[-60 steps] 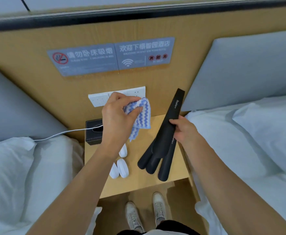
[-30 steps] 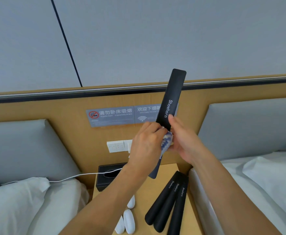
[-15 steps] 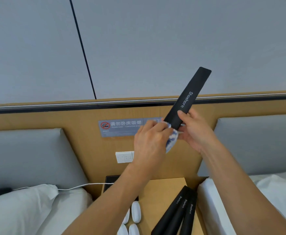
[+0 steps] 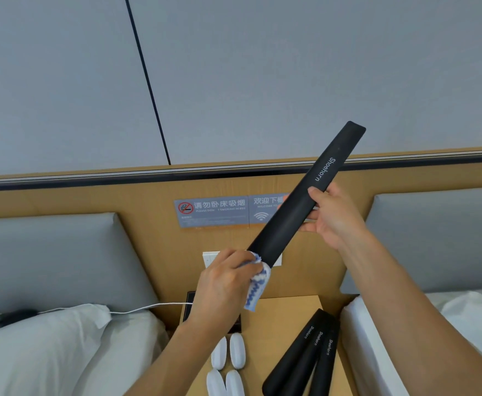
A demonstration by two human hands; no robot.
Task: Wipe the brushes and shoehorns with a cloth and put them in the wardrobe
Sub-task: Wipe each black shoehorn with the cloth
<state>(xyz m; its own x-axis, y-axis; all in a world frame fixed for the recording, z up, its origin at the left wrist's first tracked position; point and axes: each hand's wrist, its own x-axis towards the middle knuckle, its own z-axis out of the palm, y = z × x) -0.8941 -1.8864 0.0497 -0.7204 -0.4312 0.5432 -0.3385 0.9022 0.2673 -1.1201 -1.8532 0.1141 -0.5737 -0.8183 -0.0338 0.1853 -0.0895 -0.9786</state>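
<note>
Right hand [image 4: 332,217] pinches a long black shoehorn [image 4: 305,195] mid-length; left hand [image 4: 228,284] grips a striped cloth [image 4: 258,284] around its lower end. It looks stiff, light, smooth; best held mid-shaft.

A wooden headboard panel [image 4: 91,195] runs across the room below a grey wall [image 4: 262,67] that has a dark vertical seam. Two grey signs [image 4: 211,212] with Chinese text, a no-smoking mark and a wifi symbol are fixed to the panel. A white switch plate [image 4: 209,260] sits below them. Grey padded cushions [image 4: 42,258] lean against the panel at each side, above white pillows [image 4: 48,347]. Between the beds stands a wooden nightstand [image 4: 285,312]; at its back edge sits a black box [image 4: 189,307], and a white cable [image 4: 148,308] runs from there leftwards over the bedding to a dark object [image 4: 8,317].
</note>
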